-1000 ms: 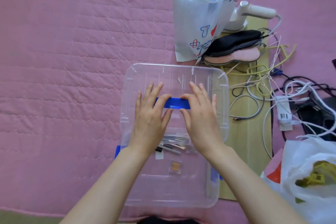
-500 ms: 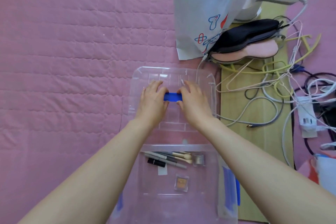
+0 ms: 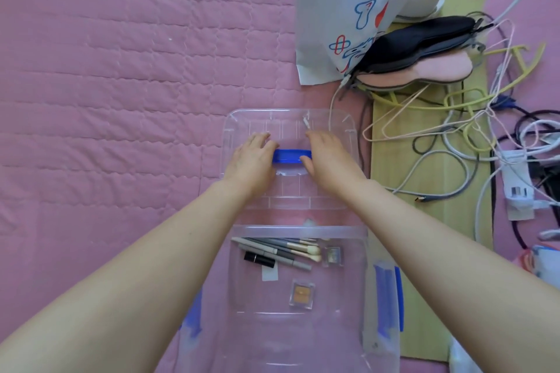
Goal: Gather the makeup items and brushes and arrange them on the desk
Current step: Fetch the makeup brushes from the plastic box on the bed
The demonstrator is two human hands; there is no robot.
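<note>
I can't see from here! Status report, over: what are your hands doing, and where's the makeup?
Both hands, left and right, on clear lid, off the box. Brushes and makeup inside open box. Nothing blocking.

Pink quilt (image 3: pixel 121 100) w/ clear bin (image 3: pixel 368 297), lid (image 3: pixel 242 121), bag (image 3: pixel 321 39).

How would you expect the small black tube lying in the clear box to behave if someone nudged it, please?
The black tube looks round and smooth, so it would probably roll or slide on the clear box's slick plastic floor. It seems short and rigid, likely light. The brushes lying just beyond it might stop a roll that way.
</note>
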